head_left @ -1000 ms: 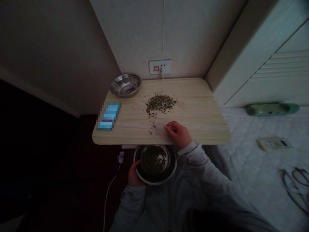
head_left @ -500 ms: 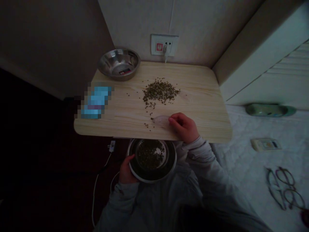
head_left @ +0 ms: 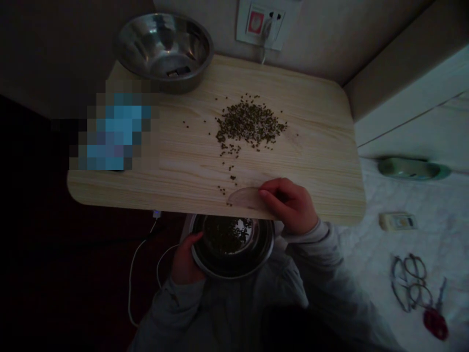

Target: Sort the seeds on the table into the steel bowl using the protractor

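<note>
My left hand (head_left: pixel 186 261) is closed on the rim of a steel bowl (head_left: pixel 264 247), which sits just below the table's front edge. Small dark green beans (head_left: pixel 223 234), like mung beans, cover part of the bowl's bottom. On the table, my right hand (head_left: pixel 291 204) pinches a thin, clear, curved plastic piece (head_left: pixel 245 197) between thumb and fingers. The plastic lies low against the wood near the front edge, a few loose beans by its left tip. Farther back is a spread pile of the same beans (head_left: pixel 249 123), with stray ones trailing toward me.
A second steel bowl (head_left: pixel 164 46) stands at the table's (head_left: pixel 322 156) back left, a blurred-out phone (head_left: pixel 119 124) in front of it. A plug sits in the wall socket (head_left: pixel 261 24). To the right, a bed holds a green object (head_left: pixel 414 167), a small pale box (head_left: pixel 398 221) and glasses (head_left: pixel 410 283).
My view has moved closer to the table. My right hand has drawn the plastic piece toward the front edge. The left hand keeps holding the bowl under that edge.
</note>
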`<state>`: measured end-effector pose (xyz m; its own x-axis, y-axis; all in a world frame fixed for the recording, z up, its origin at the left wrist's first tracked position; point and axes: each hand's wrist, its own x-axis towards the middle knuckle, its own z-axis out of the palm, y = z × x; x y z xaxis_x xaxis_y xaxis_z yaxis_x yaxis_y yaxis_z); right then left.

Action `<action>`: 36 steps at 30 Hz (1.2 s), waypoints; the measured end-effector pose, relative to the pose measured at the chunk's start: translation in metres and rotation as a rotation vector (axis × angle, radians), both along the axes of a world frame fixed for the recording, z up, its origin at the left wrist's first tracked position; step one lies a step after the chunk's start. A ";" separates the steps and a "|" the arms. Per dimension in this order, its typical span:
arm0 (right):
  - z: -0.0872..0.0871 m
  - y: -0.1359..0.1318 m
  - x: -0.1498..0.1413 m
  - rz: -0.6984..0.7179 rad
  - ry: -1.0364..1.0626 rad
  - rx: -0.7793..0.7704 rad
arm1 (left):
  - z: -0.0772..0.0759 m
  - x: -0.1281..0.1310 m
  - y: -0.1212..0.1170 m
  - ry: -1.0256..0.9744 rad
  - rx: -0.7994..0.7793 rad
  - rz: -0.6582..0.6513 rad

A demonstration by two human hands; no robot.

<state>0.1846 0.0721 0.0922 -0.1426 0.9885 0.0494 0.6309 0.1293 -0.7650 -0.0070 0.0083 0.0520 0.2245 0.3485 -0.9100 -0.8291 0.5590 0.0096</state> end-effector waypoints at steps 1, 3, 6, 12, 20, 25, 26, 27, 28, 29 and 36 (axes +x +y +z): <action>0.001 0.000 0.000 0.044 -0.021 0.012 | 0.000 -0.001 0.001 0.000 0.005 0.007; 0.003 0.001 0.001 0.141 -0.050 0.036 | 0.000 -0.002 0.003 0.004 0.014 0.023; 0.002 0.002 0.003 0.165 -0.018 0.025 | 0.001 -0.002 0.005 0.001 0.015 0.021; -0.006 0.009 -0.006 -0.125 0.180 -0.029 | 0.002 0.000 0.005 0.049 -0.009 0.016; -0.007 0.014 -0.013 -0.069 0.060 0.044 | 0.004 -0.005 -0.001 0.099 0.029 0.059; -0.008 0.011 -0.010 -0.011 0.061 0.034 | 0.004 -0.008 -0.005 0.101 0.074 0.068; -0.009 0.011 -0.010 -0.011 0.057 0.035 | 0.004 -0.009 -0.006 0.106 0.089 0.075; -0.009 0.011 -0.010 -0.013 0.050 0.035 | 0.004 -0.010 -0.006 0.110 0.100 0.075; -0.009 0.011 -0.010 -0.018 0.044 0.038 | 0.003 -0.011 -0.007 0.114 0.106 0.072; -0.009 0.011 -0.010 -0.024 0.039 0.043 | 0.004 -0.011 -0.007 0.119 0.105 0.069; -0.006 0.010 -0.013 0.062 0.048 0.069 | 0.007 -0.011 -0.006 0.160 0.127 0.080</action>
<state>0.1721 0.0823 0.0858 -0.1991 0.9720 0.1250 0.5825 0.2199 -0.7825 -0.0179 0.0021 0.0595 0.0480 0.4733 -0.8796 -0.8533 0.4772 0.2102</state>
